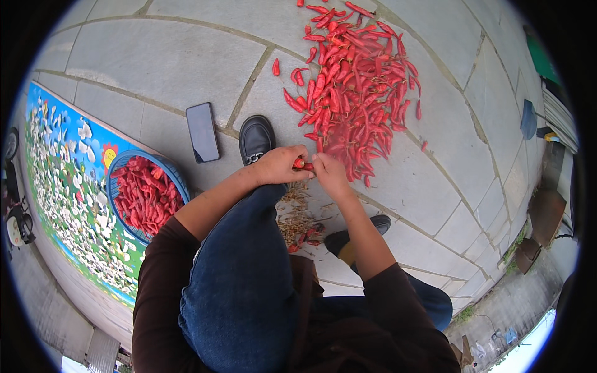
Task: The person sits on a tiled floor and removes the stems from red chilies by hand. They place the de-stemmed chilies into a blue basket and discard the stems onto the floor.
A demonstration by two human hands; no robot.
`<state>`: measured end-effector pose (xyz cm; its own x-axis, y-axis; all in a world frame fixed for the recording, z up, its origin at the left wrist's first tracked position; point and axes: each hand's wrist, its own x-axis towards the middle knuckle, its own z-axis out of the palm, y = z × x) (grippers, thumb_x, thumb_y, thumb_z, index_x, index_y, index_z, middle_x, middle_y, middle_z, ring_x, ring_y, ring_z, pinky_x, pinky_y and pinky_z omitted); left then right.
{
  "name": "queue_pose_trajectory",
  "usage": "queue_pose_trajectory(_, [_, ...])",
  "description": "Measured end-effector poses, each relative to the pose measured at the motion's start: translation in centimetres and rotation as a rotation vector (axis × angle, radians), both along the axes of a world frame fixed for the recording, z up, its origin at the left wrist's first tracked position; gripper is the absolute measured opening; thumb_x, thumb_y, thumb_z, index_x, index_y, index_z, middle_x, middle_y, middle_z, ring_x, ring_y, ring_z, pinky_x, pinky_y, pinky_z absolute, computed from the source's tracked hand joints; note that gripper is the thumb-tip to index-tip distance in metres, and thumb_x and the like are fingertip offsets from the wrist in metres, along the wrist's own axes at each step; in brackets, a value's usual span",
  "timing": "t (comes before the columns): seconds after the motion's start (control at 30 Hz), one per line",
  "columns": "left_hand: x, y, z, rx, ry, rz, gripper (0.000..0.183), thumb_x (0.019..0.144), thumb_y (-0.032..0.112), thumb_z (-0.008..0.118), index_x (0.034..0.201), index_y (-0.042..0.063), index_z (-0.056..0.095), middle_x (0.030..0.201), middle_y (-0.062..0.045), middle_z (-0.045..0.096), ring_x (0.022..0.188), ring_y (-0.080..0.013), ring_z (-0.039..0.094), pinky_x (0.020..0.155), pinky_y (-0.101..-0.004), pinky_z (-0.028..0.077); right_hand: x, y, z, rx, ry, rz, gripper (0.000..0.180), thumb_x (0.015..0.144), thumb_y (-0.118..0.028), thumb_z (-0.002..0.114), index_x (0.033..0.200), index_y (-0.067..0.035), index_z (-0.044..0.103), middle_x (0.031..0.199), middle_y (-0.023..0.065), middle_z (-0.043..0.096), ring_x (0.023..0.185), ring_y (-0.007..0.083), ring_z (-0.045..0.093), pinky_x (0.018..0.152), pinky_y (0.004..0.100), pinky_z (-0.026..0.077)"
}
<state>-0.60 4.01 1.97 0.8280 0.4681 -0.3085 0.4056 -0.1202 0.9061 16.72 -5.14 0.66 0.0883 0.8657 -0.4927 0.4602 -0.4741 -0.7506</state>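
Note:
My left hand (283, 164) is closed around red chili peppers (299, 163), whose ends show between thumb and fingers. Thumb and fingertips of my right hand (329, 173) meet the end of one of these peppers; whether they pinch its stem is too small to see. Beyond my hands a large heap of red chili peppers (359, 84) is spread on the stone paving. Below them, between my feet, lies a small pile of dry stems (296, 217), with a few dark, shrivelled peppers (311, 234) at its near end.
At my left a blue plastic basket (182, 175) full of red peppers stands by a bright printed sheet (130, 135) strewn with white pieces. A smartphone (203, 133) lies flat near my black shoe (257, 135). Far right are a blue dustpan (528, 120) and brown objects (546, 217).

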Motion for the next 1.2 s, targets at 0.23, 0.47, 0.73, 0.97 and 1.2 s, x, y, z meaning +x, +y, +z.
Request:
queue_pose_trajectory(0.23, [0.3,-0.2,-0.9,-0.269,0.028,-0.070,0.021,0.092,0.022,0.059,0.096,0.002,0.061,0.071,-0.010,0.065,0.067,-0.0194,0.064,0.065,-0.0329,0.050,-0.4,0.2,1.7,0.093,-0.045,0.027,0.029,0.094,-0.026,0.055,0.078,-0.002,0.052,0.068,0.0194,0.055,0.067,0.0393,0.056,0.061,0.0451,0.044])
queue_pose_trajectory(0.47, [0.7,-0.8,-0.8,-0.236,-0.056,0.135,0.019,0.093,0.020,0.055,0.089,0.002,0.061,0.067,-0.009,0.057,0.061,-0.0174,0.052,0.063,-0.0322,0.046,-1.2,0.6,1.7,-0.130,0.267,-0.353,0.033,0.097,-0.027,0.052,0.074,-0.002,0.052,0.059,0.0094,0.050,0.054,0.0216,0.053,0.053,0.0357,0.042])
queue_pose_trajectory(0.73, [1.2,2.9,-3.5,0.267,0.228,0.315,0.026,0.089,0.017,0.058,0.111,0.005,0.051,0.087,-0.016,0.063,0.079,-0.0304,0.063,0.070,-0.0391,0.050,-0.6,-0.6,0.0,-0.387,0.412,-0.226,0.029,0.094,-0.029,0.056,0.086,-0.002,0.060,0.061,0.0049,0.055,0.053,0.0182,0.055,0.054,0.0319,0.046])
queue_pose_trajectory(0.97, [1.5,8.3,-5.4,0.675,0.462,-0.008,0.022,0.085,0.011,0.054,0.107,0.007,0.054,0.099,-0.014,0.063,0.096,-0.0306,0.062,0.079,-0.0406,0.052,-1.5,-3.7,0.6,-0.258,-0.006,0.282,0.024,0.088,-0.027,0.059,0.089,-0.003,0.063,0.080,0.0159,0.067,0.078,0.0349,0.065,0.072,0.0443,0.050])
queue_pose_trajectory(1.2, [0.4,5.5,-2.8,0.402,0.187,0.113,0.026,0.077,0.017,0.067,0.099,0.009,0.055,0.095,-0.011,0.061,0.089,-0.0319,0.062,0.074,-0.0403,0.051,-0.4,-0.4,1.0,-0.162,0.011,-0.103,0.035,0.090,-0.036,0.059,0.083,-0.002,0.059,0.066,0.0130,0.059,0.062,0.0268,0.060,0.060,0.0387,0.045])
